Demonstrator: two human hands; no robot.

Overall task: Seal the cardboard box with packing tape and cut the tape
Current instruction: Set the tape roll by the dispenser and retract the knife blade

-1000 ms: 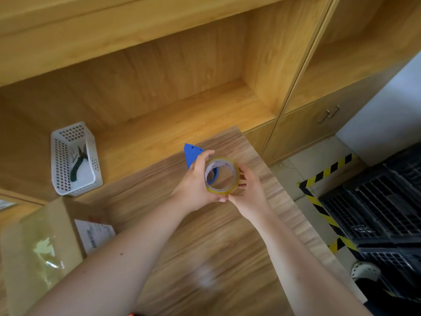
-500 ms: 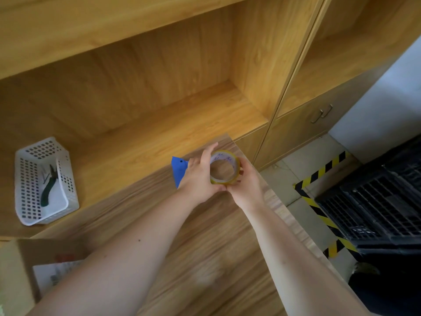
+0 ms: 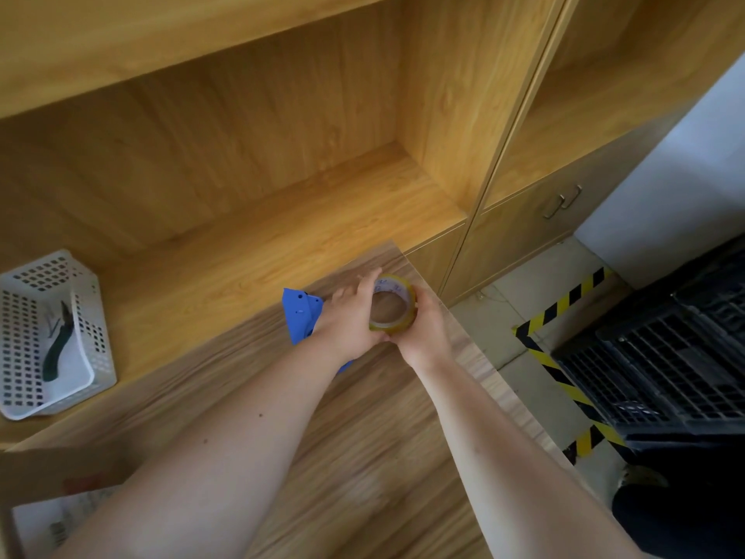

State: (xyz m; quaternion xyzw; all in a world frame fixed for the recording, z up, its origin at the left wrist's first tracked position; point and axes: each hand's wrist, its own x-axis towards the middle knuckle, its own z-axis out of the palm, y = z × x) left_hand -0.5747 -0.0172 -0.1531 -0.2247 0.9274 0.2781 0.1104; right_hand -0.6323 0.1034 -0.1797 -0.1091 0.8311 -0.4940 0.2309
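Observation:
A roll of clear yellowish packing tape (image 3: pixel 393 302) is held over the far right part of the wooden table (image 3: pixel 363 457). My left hand (image 3: pixel 346 320) grips its left side, with the fingers reaching over the rim. My right hand (image 3: pixel 425 326) cups its right side. A blue plastic tape dispenser (image 3: pixel 300 314) lies on the table just behind my left hand, partly hidden by it. The cardboard box (image 3: pixel 52 478) with a white shipping label shows only at the lower left corner, mostly out of frame.
A white perforated basket (image 3: pixel 48 336) holding a dark green-handled tool (image 3: pixel 60 344) lies tipped on the cabinet shelf at left. Wooden cabinets stand behind the table. Right of the table's edge, the floor has black-and-yellow hazard tape (image 3: pixel 556 312) and black plastic crates (image 3: pixel 661 357).
Both hands with the tape roll have moved away from me toward the table's far right corner. The view has swung right, so the box has slid mostly out of frame.

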